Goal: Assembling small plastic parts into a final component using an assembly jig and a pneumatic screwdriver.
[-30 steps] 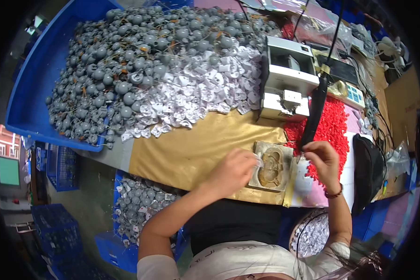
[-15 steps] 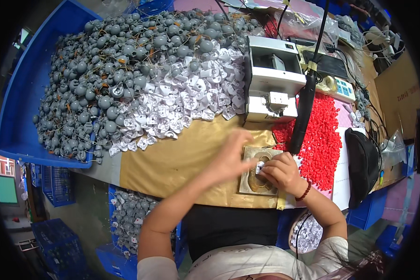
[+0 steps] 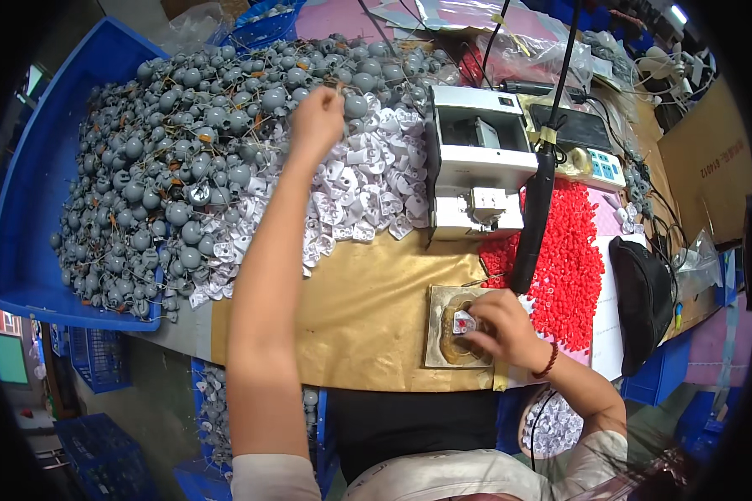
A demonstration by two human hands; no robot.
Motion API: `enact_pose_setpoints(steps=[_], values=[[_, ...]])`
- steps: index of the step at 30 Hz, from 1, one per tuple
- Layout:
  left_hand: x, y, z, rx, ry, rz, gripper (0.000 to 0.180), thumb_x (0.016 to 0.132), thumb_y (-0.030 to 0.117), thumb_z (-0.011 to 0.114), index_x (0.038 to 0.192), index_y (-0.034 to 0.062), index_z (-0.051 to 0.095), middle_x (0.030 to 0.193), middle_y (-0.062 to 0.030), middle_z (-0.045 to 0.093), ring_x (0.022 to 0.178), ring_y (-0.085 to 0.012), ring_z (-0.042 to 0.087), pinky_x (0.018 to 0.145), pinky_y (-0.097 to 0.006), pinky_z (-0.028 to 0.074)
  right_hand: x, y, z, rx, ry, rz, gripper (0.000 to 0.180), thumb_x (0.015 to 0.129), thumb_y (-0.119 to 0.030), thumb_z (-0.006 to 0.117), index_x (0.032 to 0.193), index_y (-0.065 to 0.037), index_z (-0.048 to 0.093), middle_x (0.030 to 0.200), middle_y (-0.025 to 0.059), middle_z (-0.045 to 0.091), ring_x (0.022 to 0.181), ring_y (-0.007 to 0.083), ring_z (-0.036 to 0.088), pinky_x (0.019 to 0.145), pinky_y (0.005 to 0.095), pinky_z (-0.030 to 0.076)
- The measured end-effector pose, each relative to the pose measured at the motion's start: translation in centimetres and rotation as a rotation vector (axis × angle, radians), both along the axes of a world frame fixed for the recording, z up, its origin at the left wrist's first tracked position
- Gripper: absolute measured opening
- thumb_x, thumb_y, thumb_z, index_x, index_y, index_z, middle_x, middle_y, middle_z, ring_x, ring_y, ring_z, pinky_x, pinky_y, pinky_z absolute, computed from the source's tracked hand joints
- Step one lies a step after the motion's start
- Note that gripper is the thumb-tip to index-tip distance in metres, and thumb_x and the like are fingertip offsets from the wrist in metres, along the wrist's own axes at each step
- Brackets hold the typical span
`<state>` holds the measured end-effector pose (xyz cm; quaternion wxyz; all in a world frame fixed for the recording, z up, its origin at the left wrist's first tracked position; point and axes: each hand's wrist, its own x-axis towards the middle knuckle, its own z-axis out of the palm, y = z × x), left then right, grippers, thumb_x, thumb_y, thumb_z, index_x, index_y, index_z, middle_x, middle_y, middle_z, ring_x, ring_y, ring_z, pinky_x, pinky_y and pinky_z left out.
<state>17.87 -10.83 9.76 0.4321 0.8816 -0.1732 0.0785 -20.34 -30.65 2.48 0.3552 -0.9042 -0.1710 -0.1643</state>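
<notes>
My left hand (image 3: 316, 123) reaches over the far pile, its fingers pinched together where the grey ball-shaped parts (image 3: 217, 108) meet the white plastic parts (image 3: 363, 196). What sits in that pinch is too small to make out. At the front of the table, my right hand (image 3: 510, 330) curls its thumb and fingers around a small white plastic part (image 3: 464, 322) with a red piece in it. This part sits on a square metal fixture (image 3: 436, 355) with a rounded recess.
A white machine (image 3: 485, 171) stands behind the fixture, beside a hanging black-wrapped cable (image 3: 536, 217). Small red parts (image 3: 564, 267) spread to its right. Farther right lie a black pouch (image 3: 646, 301) and a power strip (image 3: 597, 167). A blue bin (image 3: 25, 242) borders the pile's left.
My left hand has swung from beside the fixture up and left to the pile. My right hand stays at the fixture, and a red piece now shows in the white part.
</notes>
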Motion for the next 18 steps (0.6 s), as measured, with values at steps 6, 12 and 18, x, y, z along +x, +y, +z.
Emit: enact_pose_setpoints(steps=[6, 12, 18], values=[[-7.6, 3.0, 7.9, -0.555, -0.012, -0.258, 0.013, 0.101, 0.014, 0.06, 0.1, 0.0024, 0.066, 0.083, -0.0013, 0.065, 0.076, -0.0083, 0.057, 0.07, -0.025, 0.046, 3.1, 0.4, 5.5, 0.33, 0.008, -0.045, 0.03, 0.085, -0.002, 0.074, 0.112, 0.002, 0.064, 0.108, 0.0169, 0.067, 0.099, 0.0318, 0.065, 0.088, 0.039, 0.051], [-15.6, 6.0, 6.3, -0.491, 0.057, -0.387, 0.009, 0.101, 0.01, 0.059, 0.096, 0.0037, 0.063, 0.083, 0.001, 0.062, 0.072, -0.0071, 0.055, 0.065, -0.024, 0.044, 6.2, 5.2, 8.5, 0.842, 0.337, 0.154, 0.037, 0.101, -0.011, 0.063, 0.134, 0.002, 0.055, 0.117, 0.0134, 0.067, 0.107, 0.0205, 0.066, 0.094, 0.0341, 0.052], [-26.4, 7.8, -0.6, -0.182, -0.029, -0.381, 0.009, 0.091, 0.01, 0.07, 0.095, 0.0035, 0.065, 0.087, -0.0063, 0.064, 0.077, -0.0193, 0.063, 0.071, -0.033, 0.051, 8.1, 9.7, 7.0, 1.219, 0.807, 0.112, 0.051, 0.107, -0.023, 0.056, 0.149, 0.003, 0.043, 0.126, 0.0134, 0.062, 0.113, 0.0144, 0.062, 0.097, 0.0318, 0.053]])
